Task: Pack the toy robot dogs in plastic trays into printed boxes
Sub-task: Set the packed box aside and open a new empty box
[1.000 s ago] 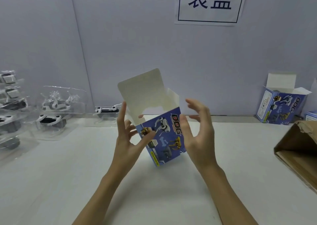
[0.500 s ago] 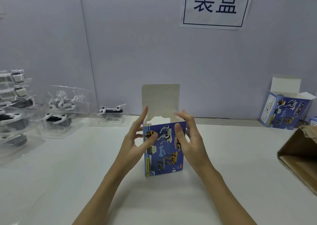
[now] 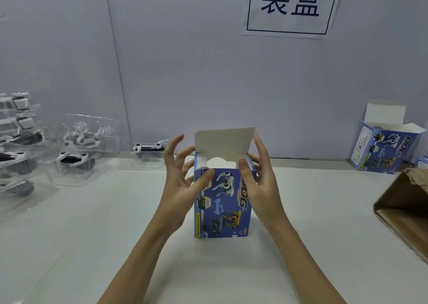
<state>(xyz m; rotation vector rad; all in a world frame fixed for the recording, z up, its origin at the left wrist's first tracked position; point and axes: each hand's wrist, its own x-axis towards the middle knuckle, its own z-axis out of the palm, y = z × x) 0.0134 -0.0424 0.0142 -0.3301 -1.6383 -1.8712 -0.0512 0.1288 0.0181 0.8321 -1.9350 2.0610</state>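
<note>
While the printed box (image 3: 222,201) hides both hands' far fingers, the left hand (image 3: 179,185) and right hand (image 3: 261,183) pinch it.

Colours and patterns on the packing table

Printed box (image 3: 222,201): blue, printed with white, grey and yellow robot dogs and a pale bone; flap (image 3: 223,142) plain off-white inside. Second printed box (image 3: 384,151): same blue print. Toy robot dogs (image 3: 74,159): white and black, in clear trays. Cardboard carton (image 3: 403,208): brown. Wall sign (image 3: 292,5): white, dark blue characters. Table (image 3: 115,211): white.
</note>
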